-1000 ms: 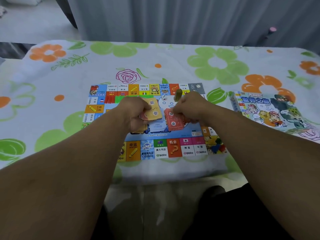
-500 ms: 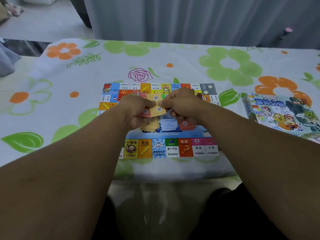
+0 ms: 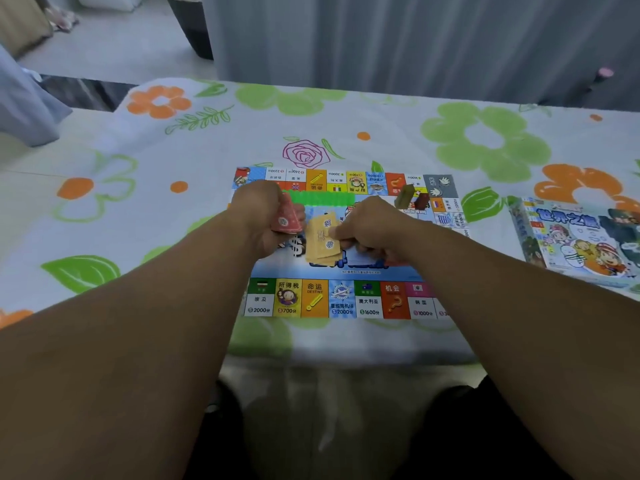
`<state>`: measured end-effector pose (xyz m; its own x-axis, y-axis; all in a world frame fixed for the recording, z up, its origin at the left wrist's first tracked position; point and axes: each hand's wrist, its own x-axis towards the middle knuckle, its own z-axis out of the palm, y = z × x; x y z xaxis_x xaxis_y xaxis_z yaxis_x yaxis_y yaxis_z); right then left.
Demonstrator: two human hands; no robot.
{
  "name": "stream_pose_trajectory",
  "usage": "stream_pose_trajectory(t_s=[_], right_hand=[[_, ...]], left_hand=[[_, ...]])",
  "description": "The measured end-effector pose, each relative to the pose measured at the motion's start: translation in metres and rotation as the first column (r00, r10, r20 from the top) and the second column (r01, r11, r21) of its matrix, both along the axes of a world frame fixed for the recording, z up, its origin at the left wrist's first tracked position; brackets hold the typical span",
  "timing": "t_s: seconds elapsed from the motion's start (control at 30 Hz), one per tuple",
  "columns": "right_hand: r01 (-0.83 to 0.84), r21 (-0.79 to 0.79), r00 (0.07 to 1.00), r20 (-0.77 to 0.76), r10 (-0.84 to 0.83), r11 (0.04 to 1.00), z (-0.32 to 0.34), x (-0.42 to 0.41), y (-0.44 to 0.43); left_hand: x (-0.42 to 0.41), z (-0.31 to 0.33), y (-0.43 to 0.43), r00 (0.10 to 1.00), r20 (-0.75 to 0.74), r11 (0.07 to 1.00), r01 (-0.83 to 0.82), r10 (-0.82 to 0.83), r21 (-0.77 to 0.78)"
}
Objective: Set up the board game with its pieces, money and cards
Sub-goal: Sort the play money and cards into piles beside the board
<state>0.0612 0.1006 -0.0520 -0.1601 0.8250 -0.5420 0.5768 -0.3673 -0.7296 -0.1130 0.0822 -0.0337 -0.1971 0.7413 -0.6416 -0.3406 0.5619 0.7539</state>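
1. My left hand (image 3: 263,216) grips red cards (image 3: 284,220) over the board (image 3: 341,299), left side.
2. My right hand (image 3: 372,230) pinches yellow cards (image 3: 322,239) mid-board.
3. Board sits near the front edge of the cloth (image 3: 156,237); open cloth to its left; box (image 3: 571,237) well apart, right.

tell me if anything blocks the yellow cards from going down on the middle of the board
Nothing visible does. The right hand pinches the yellow cards over the blue centre of the board; the green strip lies farther back.
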Motion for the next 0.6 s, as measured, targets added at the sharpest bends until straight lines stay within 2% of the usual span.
stream_pose_trajectory(t_s=[0.13, 0.37, 0.5, 0.6], right_hand=[[0.012, 0.026, 1.0, 0.013, -0.012, 1.0, 0.004, 0.002, -0.001], [-0.137, 0.132, 0.981, 0.159, 0.116, 0.982, 0.018, 0.002, 0.002], [0.037, 0.068, 0.995, -0.094, -0.03, 0.997, 0.013, 0.005, 0.004], [0.078, 0.077, 0.982, -0.178, -0.063, 0.994, 0.011, 0.003, 0.006]], left_hand=[[0.002, 0.0, 0.0, 0.999, 0.032, 1.0, 0.004, -0.004, -0.006], [0.005, -0.008, 0.005, 1.0, 0.002, 0.999, 0.03, -0.03, -0.024], [0.01, -0.012, 0.007, 0.998, -0.029, 0.998, 0.05, -0.051, -0.035], [0.014, -0.013, 0.008, 0.995, -0.038, 0.996, 0.086, -0.087, -0.021]])
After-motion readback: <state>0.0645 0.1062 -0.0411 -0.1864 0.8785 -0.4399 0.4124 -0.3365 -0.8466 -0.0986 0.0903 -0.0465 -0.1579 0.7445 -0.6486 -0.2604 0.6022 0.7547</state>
